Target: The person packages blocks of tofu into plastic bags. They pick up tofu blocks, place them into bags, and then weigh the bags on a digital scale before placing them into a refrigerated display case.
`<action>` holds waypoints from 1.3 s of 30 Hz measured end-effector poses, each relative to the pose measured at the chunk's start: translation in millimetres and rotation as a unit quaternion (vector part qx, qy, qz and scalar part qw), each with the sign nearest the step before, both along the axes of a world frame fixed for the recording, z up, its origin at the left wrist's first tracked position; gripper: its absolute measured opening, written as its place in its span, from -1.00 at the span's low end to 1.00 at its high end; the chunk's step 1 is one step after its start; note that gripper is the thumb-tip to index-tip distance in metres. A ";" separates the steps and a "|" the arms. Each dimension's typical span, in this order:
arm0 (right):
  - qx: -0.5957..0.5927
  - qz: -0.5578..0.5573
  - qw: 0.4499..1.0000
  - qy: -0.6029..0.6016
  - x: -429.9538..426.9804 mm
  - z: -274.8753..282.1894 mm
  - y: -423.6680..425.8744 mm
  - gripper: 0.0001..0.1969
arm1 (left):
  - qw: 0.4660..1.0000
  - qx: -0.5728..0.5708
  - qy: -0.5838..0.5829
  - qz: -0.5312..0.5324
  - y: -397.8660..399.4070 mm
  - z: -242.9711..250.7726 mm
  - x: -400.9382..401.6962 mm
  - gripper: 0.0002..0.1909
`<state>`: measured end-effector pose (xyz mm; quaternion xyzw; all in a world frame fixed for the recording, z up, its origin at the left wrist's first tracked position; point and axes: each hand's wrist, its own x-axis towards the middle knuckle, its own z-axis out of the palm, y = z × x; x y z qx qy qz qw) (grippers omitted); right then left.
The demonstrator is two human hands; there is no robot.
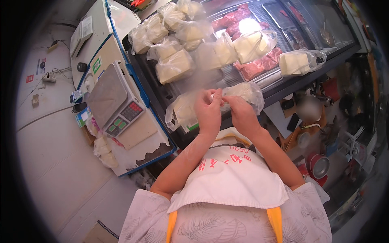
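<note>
My left hand [209, 106] and my right hand [243, 112] meet above the front edge of a glass-topped display case. Between the fingertips of both is a small piece of thin clear plastic, largely hidden by the fingers. Just behind and to the right of them lies a clear plastic bag of pale blocks [243, 92], which look like tofu. Another bagged pale block [184, 107] rests left of my left hand. Farther back, bagged blocks [174, 66] are piled at the left, and more bags [252, 45] sit on the glass over raw red meat [258, 65].
At the left, a digital scale [114, 97] with a steel pan stands on a blue-edged counter [149, 133]. Bagged white items [103, 150] hang beside that counter. Right of me are a dark phone [293, 122], a red bowl [319, 165] and assorted clutter. The case's dark rim [310, 79] runs before me.
</note>
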<state>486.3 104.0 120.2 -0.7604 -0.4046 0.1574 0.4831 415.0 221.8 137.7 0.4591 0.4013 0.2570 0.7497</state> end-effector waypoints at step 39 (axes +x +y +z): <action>-0.298 -0.123 0.937 0.138 71.2 -101.7 -18.2 -0.68 | 0.780 0.226 0.291 -0.506 45.4 -156.7 156.6 -0.70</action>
